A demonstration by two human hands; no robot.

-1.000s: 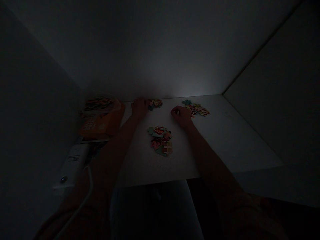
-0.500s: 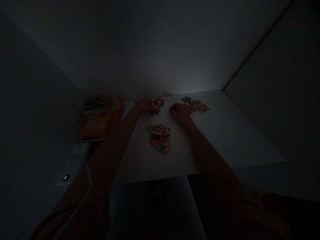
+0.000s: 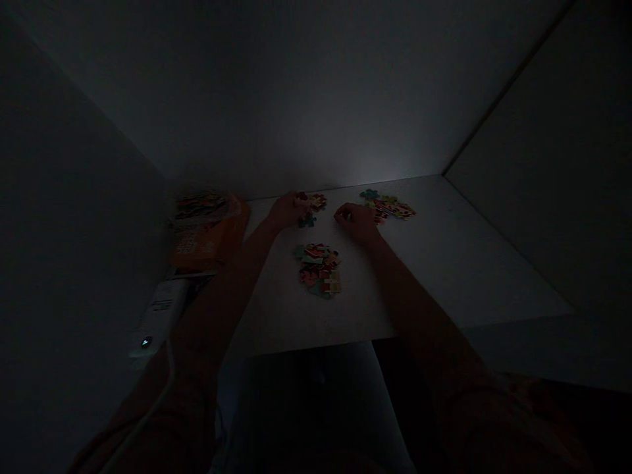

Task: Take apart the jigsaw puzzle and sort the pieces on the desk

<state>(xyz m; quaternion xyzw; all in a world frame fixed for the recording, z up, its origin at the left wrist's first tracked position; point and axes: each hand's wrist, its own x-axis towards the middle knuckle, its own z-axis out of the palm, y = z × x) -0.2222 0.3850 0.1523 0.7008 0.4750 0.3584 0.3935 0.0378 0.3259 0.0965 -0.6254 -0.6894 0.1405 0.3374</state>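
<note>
The scene is very dim. My left hand is at the back-left cluster of jigsaw puzzle pieces, its fingers closed on a reddish puzzle piece. Just below its fingertips lies a teal puzzle piece. My right hand is in a pinch beside the back-right pile of puzzle pieces; whatever it pinches, if anything, is too dark to make out. Between my forearms, nearer the front edge, a third pile of puzzle pieces lies on the white table.
An orange package and a clear bag of colourful pieces stand at the left. In front of them is a white device with a small lit display. A pale cable crosses my left forearm. Walls enclose the back and sides.
My left hand has shifted and turned slightly at the back-left pieces, showing more of the teal piece. My right hand keeps its pinch in nearly the same spot. The view has moved slightly.
</note>
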